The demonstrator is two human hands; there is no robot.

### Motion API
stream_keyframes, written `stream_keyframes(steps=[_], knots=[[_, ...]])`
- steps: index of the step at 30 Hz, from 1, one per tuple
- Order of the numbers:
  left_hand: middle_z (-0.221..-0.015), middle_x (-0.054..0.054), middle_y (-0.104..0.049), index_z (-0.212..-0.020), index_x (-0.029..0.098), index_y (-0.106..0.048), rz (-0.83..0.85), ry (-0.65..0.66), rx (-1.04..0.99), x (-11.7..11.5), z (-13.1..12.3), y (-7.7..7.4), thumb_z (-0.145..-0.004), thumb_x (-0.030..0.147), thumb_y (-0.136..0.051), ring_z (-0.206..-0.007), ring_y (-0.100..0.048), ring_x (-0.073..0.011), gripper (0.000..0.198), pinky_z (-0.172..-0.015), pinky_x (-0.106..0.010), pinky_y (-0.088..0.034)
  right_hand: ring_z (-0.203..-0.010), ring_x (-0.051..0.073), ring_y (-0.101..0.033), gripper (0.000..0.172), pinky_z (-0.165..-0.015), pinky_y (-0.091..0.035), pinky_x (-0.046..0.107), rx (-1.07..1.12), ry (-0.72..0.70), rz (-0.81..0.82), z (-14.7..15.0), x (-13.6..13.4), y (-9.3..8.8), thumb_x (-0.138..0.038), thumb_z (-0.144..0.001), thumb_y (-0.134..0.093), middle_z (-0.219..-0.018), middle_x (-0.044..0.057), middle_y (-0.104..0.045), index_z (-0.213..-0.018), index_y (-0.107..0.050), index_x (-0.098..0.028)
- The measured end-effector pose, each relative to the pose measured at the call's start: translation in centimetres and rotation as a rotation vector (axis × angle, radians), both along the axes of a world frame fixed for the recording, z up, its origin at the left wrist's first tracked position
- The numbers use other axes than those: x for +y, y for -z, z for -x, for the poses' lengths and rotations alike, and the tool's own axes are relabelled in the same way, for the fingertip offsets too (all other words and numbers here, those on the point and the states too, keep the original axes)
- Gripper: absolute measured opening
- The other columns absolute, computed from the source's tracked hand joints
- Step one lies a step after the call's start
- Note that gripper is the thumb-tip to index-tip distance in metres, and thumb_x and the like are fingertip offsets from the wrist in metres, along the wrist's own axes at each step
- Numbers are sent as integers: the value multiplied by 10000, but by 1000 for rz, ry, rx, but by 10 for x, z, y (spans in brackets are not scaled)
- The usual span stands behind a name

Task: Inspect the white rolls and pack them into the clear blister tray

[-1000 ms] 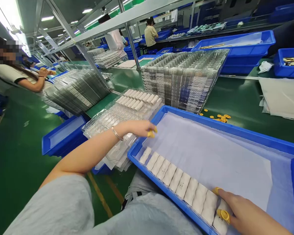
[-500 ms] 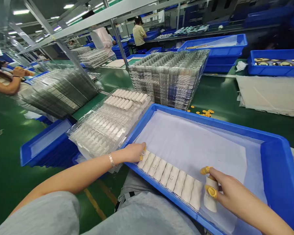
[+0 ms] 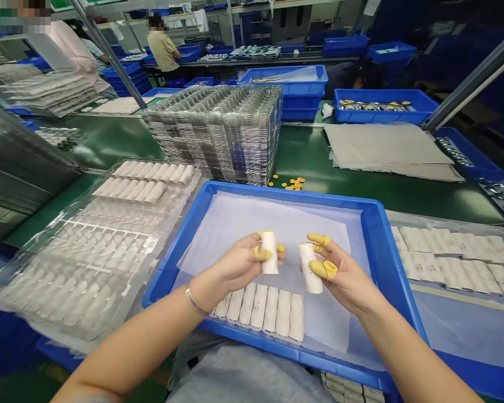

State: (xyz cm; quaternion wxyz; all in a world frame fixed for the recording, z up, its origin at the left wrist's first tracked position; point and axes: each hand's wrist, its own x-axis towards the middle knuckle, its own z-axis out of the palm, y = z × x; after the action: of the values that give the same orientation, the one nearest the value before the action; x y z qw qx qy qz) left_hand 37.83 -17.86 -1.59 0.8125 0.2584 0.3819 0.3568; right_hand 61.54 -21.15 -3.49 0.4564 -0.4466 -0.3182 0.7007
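My left hand [image 3: 239, 263] is closed round a white cylindrical piece [image 3: 269, 252], held upright above a blue tray [image 3: 378, 246] lined with white paper. My right hand [image 3: 340, 274] grips a second white piece [image 3: 309, 268], tilted slightly. Both hands wear yellow finger cots. Several more white pieces [image 3: 269, 305] lie in a row along the tray's near edge, below my hands. The tray rests on my lap.
A clear blister tray [image 3: 88, 246] with white pieces in its far rows lies to the left. A tall stack of clear trays [image 3: 218, 129] stands behind, yellow cots [image 3: 292, 182] scattered beside it. More white pieces [image 3: 449, 257] lie at right. Other people work at the back.
Both hands lifted from the row in the tray, each with one white piece, and came together over the tray's middle. The view swung to the right.
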Motion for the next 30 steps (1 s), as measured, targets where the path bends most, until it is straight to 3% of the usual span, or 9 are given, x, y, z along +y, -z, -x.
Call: stream_keyframes(steps=[4, 8, 11, 14, 17, 20, 24, 30], knots=[[-980, -66, -727, -1201, 184, -549, 12, 28, -83, 9, -38, 0, -709, 116, -876, -969, -758, -243, 595, -923, -405, -590, -899, 224, -708, 547, -814, -572, 323, 6, 54, 26, -5, 5, -1, -474, -641, -1055, -954, 57, -764, -1050, -790, -226], [-1142, -54, -691, -1326, 296, -513, 16, 65, -92, 8, -42, 0, -752, 157, -904, -1066, -740, -283, 708, -861, -513, -643, -888, 215, -727, 552, -807, -581, 325, 10, 114, 37, -11, 4, -4, -467, -657, -1053, -940, 18, -776, -1095, -768, -288], [-1143, -61, -666, -1318, 304, -542, -45, 96, -53, 6, -36, 5, -796, 301, -911, -1033, -741, -280, 639, -800, -459, -660, -842, 201, -734, 637, -716, -599, 308, -17, 151, 42, -11, 3, -6, -442, -658, -1060, -987, 0, -758, -1187, -723, -333], [-1140, -51, -649, -1327, 311, -540, -78, 142, -87, 4, -30, 10, -740, 303, -960, -1013, -735, -235, 722, -859, -425, -662, -759, 181, -728, 718, -631, -596, 273, -27, 141, 33, -7, 1, -8, -448, -647, -1067, -948, -12, -738, -1246, -684, -344], [-1205, -67, -630, -1407, 334, -501, -120, 214, -133, 2, -27, 12, -741, 283, -961, -1031, -714, -213, 811, -880, -409, -668, -744, 167, -739, 650, -618, -601, 250, 1, 106, 21, -3, -3, -10, -461, -706, -1039, -951, -11, -747, -1234, -676, -346], [-1224, -83, -623, -1461, 349, -474, -177, 256, -129, 0, -25, 13, -808, 276, -906, -1032, -705, -225, 786, -766, -342, -673, -754, 157, -739, 549, -626, -608, 237, 14, 78, -12, -1, -8, -14, -455, -790, -990, -950, -18, -756, -1234, -678, -372], [-1193, -87, -662, -1501, 339, -492, -279, 252, -102, 0, -22, 14, -795, 232, -907, -965, -684, -197, 826, -710, -268, -630, -736, 126, -714, 456, -646, -611, 218, 43, 28, -52, -3, -11, -17, -455, -886, -915, -995, -25, -759, -1274, -680, -415], [-1222, -108, -685, -1522, 330, -521, -328, 242, -80, 1, -17, 14, -787, 258, -915, -969, -698, -214, 837, -681, -237, -588, -702, 134, -714, 502, -641, -635, 246, 96, -40, -24, -5, -10, -23, -404, -900, -904, -1019, -25, -736, -1324, -636, -429]])
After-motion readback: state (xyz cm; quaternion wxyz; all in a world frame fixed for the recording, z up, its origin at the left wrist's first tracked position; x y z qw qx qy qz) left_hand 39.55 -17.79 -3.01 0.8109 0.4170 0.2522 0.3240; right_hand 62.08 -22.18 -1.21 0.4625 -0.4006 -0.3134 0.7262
